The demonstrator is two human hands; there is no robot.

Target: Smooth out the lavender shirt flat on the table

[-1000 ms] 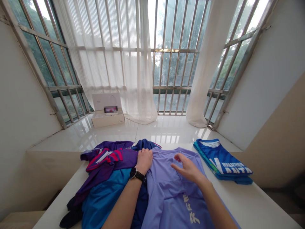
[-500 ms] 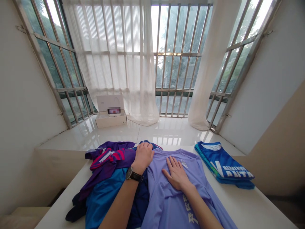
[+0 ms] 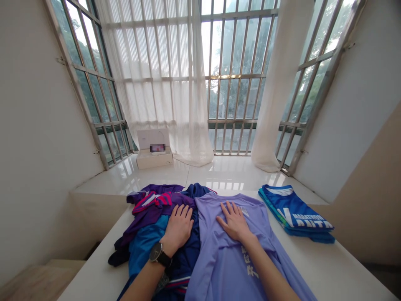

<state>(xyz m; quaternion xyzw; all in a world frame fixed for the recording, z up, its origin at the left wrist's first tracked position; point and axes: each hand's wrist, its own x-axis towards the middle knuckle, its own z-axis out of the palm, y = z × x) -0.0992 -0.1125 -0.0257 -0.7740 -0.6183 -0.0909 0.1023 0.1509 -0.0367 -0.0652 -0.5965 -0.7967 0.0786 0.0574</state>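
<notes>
A lavender shirt (image 3: 219,255) lies spread on the white table, its collar toward the window. On its upper chest my right hand (image 3: 234,222) rests flat with the fingers apart, partly covering a small pale logo. White characters show lower down the shirt, half hidden by my right forearm. My left hand (image 3: 179,228), with a black watch (image 3: 160,254) at the wrist, lies palm down on a heap of crumpled clothes just left of the shirt. A purple and pink garment (image 3: 153,202), a bright blue one (image 3: 145,238) and a navy one (image 3: 188,255) make up that heap.
A stack of folded blue shirts (image 3: 296,213) sits at the right of the white table (image 3: 326,267). Behind, an open white box (image 3: 155,159) stands on the glossy window ledge (image 3: 216,173). White curtains (image 3: 156,83) hang before barred windows.
My left hand has moved from beside the lavender shirt's collar down and left onto the clothes heap. My right hand stays on the shirt. The view has shifted slightly left.
</notes>
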